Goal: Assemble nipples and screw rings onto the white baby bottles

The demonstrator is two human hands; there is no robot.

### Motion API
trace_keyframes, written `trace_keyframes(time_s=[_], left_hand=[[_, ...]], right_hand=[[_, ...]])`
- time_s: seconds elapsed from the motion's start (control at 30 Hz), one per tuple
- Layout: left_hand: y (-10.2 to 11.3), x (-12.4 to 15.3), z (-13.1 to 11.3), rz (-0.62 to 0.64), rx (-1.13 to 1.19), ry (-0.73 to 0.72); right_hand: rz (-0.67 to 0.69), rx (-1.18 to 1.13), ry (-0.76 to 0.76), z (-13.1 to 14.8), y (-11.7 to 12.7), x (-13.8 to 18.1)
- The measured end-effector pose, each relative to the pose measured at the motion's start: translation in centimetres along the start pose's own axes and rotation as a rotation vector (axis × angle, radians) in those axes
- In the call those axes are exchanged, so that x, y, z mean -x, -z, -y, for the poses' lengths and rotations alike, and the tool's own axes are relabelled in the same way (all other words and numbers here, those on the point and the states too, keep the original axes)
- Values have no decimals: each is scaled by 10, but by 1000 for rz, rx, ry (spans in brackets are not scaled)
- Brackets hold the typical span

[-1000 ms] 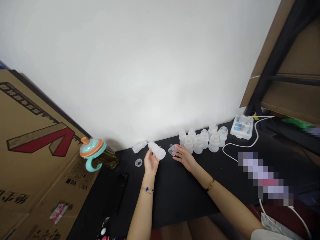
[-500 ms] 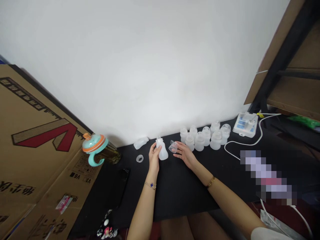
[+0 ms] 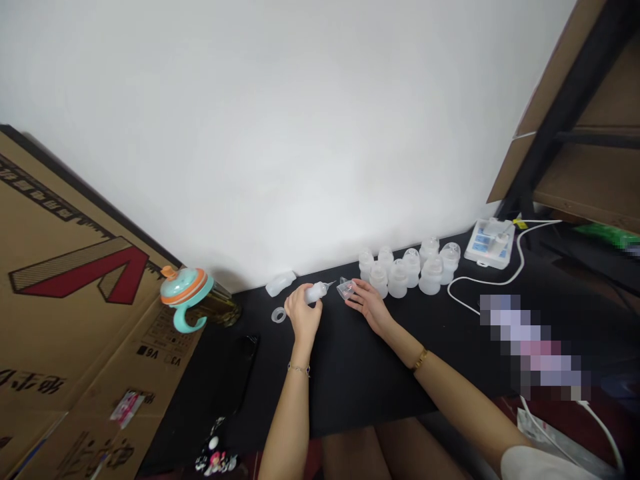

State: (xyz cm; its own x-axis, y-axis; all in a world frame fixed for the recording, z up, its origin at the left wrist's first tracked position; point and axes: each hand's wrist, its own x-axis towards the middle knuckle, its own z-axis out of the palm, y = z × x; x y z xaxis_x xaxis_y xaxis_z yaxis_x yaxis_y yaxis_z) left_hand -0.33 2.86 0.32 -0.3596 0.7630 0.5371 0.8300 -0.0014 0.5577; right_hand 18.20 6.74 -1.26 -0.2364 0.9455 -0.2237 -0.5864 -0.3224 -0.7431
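In my left hand [image 3: 303, 313] is a small white translucent baby bottle [image 3: 315, 292], tipped on its side with its narrow top toward the right. My right hand [image 3: 369, 305] holds a clear cap [image 3: 345, 288] by its edge, a short way from the bottle's tip. A translucent ring [image 3: 279, 315] lies on the black table just left of my left hand. Behind that, against the wall, rests a white translucent bottle body [image 3: 281, 283] on its side. Several capped bottles [image 3: 399, 277] stand in a group to the right of my right hand.
On the left stand a large cardboard box [image 3: 75, 280] and a jug [image 3: 187, 300] with a teal lid. A black phone [image 3: 239, 373] lies nearby. To the right are a white power strip [image 3: 490, 243], its cable [image 3: 470, 281] and a pixelated item [image 3: 535, 347].
My left hand has turned over, tipping the bottle from nearly upright to lying sideways, its top toward the cap. My right hand still holds the cap in about the same place.
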Motion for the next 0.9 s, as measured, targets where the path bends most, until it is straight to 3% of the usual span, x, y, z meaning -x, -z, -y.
trace_keyframes(time_s=[0.23,0.5,0.9], left_hand=[[4,4,-8,29,-146,-102],[3,7,-11,71,-97,-216],[-1,9,-13,132,-57,-212]], right_hand=[[-9,-55,17,-4,2,-1],[67,-16,21,-9,2,1],[60,46,40,-9,4,0]])
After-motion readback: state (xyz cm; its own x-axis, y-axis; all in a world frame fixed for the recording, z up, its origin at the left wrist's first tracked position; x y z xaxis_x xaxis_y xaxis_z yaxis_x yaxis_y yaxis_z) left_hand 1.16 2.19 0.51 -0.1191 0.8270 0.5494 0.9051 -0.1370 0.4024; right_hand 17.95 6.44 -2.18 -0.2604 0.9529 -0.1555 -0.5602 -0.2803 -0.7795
